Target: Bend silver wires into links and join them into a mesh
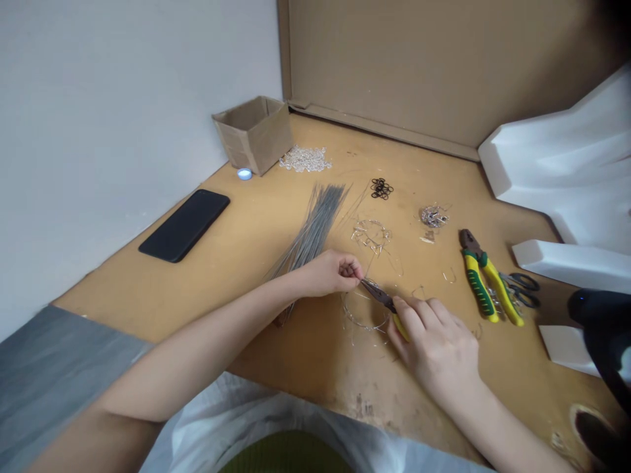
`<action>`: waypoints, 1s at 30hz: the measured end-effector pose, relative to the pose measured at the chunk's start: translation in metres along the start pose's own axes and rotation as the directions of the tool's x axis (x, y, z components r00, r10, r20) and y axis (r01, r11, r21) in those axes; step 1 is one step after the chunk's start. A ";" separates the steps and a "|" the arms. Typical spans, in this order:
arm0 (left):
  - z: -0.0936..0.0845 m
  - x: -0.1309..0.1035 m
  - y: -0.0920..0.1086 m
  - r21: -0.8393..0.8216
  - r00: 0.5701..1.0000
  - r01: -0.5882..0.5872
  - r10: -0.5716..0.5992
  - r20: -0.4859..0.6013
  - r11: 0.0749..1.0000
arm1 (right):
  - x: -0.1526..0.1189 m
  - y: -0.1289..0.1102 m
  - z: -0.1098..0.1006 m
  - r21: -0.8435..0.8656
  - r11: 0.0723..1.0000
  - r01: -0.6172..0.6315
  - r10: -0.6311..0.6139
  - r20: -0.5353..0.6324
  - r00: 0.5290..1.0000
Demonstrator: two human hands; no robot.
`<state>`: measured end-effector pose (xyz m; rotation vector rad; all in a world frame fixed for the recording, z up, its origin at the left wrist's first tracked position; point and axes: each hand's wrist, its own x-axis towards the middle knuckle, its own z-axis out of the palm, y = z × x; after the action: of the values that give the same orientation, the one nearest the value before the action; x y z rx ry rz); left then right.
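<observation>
Pinching fine wire [372,282] in left hand [336,271] at tips of pliers [379,295] gripped in right hand [436,338], wire rings [378,247] look part-done, straight wire bundle [316,226] apparently unworked

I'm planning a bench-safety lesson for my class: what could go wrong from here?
1. The left hand is right at the tips of the pliers that the right hand grips, so a fingertip might get pinched.
2. The wire bundle runs beneath the left wrist, so its ends could scratch skin or the wires be swept askew.
3. The small clear pieces lie loose beside the box; a knock may scatter them.
</observation>
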<state>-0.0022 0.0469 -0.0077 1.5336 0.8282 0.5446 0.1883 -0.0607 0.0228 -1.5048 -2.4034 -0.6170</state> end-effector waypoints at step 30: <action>-0.002 -0.002 0.005 0.029 0.999 -0.003 0.001 0.048 1.000 | 0.005 0.013 -0.001 0.283 0.931 -0.231 0.195 0.149 0.969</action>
<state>-0.0037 0.0464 -0.0025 1.5688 0.8009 0.4968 0.1978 -0.0523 0.0286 -1.6731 -2.2443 -0.1128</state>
